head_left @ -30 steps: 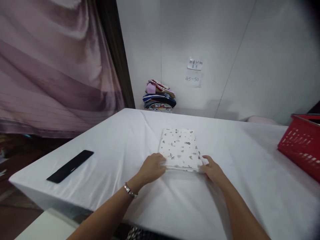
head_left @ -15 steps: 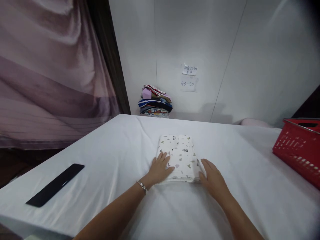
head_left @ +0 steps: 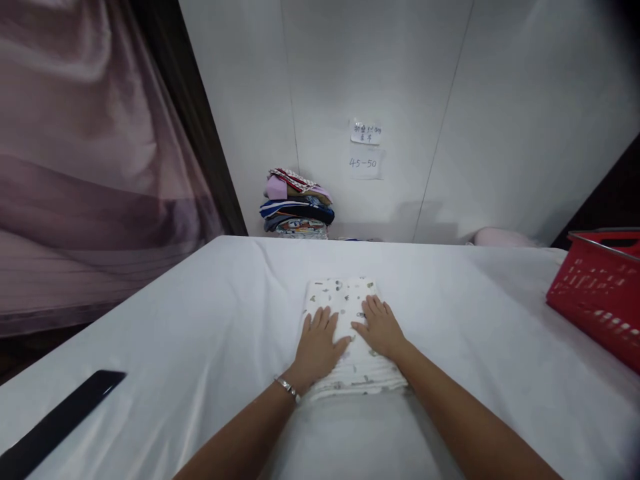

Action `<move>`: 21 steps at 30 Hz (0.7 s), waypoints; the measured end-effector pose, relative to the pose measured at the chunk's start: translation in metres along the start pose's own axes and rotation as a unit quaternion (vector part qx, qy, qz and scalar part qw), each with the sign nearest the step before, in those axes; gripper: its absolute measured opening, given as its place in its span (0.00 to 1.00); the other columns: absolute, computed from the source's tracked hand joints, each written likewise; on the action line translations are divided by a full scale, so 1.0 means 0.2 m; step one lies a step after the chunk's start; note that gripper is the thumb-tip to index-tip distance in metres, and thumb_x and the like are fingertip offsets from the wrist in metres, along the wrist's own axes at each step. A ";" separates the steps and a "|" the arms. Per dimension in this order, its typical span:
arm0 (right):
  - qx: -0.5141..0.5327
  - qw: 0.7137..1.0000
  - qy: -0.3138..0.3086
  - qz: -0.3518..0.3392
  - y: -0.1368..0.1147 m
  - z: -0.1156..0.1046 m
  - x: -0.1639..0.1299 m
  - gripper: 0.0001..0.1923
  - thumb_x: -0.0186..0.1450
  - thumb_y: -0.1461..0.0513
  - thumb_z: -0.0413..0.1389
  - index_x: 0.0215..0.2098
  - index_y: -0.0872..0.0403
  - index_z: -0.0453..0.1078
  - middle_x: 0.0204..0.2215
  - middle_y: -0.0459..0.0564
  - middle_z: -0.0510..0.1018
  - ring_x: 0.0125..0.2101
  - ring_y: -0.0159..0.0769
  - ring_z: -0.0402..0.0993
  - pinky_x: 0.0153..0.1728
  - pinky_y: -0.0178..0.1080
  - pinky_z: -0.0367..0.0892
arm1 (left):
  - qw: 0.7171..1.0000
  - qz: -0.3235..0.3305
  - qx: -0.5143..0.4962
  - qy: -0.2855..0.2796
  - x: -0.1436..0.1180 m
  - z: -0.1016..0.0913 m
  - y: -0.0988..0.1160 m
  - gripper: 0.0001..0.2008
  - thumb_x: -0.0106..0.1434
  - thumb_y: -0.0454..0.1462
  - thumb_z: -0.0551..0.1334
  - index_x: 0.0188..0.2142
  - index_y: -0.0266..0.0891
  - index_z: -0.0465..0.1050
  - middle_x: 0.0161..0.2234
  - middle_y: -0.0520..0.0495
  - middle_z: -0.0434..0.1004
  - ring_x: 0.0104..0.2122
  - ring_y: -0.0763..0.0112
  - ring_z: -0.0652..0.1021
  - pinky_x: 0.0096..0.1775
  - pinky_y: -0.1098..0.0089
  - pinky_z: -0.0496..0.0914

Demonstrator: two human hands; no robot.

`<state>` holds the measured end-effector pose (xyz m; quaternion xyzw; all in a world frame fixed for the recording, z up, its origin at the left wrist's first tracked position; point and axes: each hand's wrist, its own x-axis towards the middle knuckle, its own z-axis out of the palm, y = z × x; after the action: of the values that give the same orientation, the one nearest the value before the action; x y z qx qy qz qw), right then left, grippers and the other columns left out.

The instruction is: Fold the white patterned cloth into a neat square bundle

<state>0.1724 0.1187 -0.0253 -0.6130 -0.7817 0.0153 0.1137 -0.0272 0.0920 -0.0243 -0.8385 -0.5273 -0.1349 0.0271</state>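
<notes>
A folded white cloth with a small printed pattern lies flat on the table, its stacked layers showing along the near edge. My left hand rests palm down on the cloth's left side, fingers spread. On the right side of the cloth, my right hand also lies flat with its fingers apart. Both hands touch the top layer and cover part of the print. A silver bracelet is on my left wrist.
The table has a wrinkled white cover. A black flat strip lies at the left, and a red basket stands at the right. Behind the far edge is a stack of folded fabrics. A pink curtain hangs at the left.
My right hand has moved from the cloth's right edge onto its top. The cloth sits slightly nearer in view, and the left hand stays on it. The camera view has shifted.
</notes>
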 end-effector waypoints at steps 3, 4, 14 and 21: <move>0.006 1.000 0.005 -0.002 0.01 0.03 -0.01 0.37 0.65 0.45 0.40 0.62 0.63 0.53 0.63 0.61 0.50 0.63 0.49 0.41 0.59 0.51 0.42 | 1.000 0.001 -0.002 -0.026 0.03 -0.01 -0.01 0.32 0.63 0.54 0.47 0.59 0.38 0.58 0.61 0.39 0.55 0.61 0.53 0.54 0.58 0.48 0.49; 0.011 1.000 0.003 -0.001 0.00 0.03 -0.01 0.37 0.65 0.45 0.39 0.62 0.63 0.53 0.63 0.60 0.50 0.63 0.49 0.41 0.59 0.51 0.42 | 0.999 -0.006 -0.004 -0.040 0.06 -0.02 -0.01 0.32 0.62 0.54 0.48 0.59 0.38 0.58 0.61 0.39 0.55 0.61 0.52 0.55 0.58 0.47 0.51; 0.025 0.999 -0.028 0.016 -0.01 -0.02 -0.02 0.36 0.65 0.45 0.40 0.62 0.59 0.52 0.63 0.58 0.48 0.63 0.49 0.40 0.59 0.53 0.41 | 0.998 -0.068 0.013 -0.012 0.49 0.03 -0.11 0.31 0.64 0.53 0.45 0.59 0.36 0.58 0.62 0.38 0.53 0.62 0.52 0.53 0.59 0.47 0.46; 0.008 1.000 0.018 -0.012 -0.07 -0.14 0.25 0.39 0.65 0.44 0.36 0.64 0.62 0.45 0.65 0.58 0.41 0.64 0.44 0.30 0.60 0.49 0.32 | 0.998 -0.062 0.032 0.008 0.46 0.10 -0.14 0.30 0.65 0.51 0.44 0.60 0.38 0.57 0.62 0.40 0.53 0.62 0.54 0.53 0.59 0.49 0.47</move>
<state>0.1533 0.1600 0.0125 -0.6032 -0.7864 0.0090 0.1326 -0.0102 0.1878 -0.0233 -0.8016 -0.5824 -0.1259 0.0497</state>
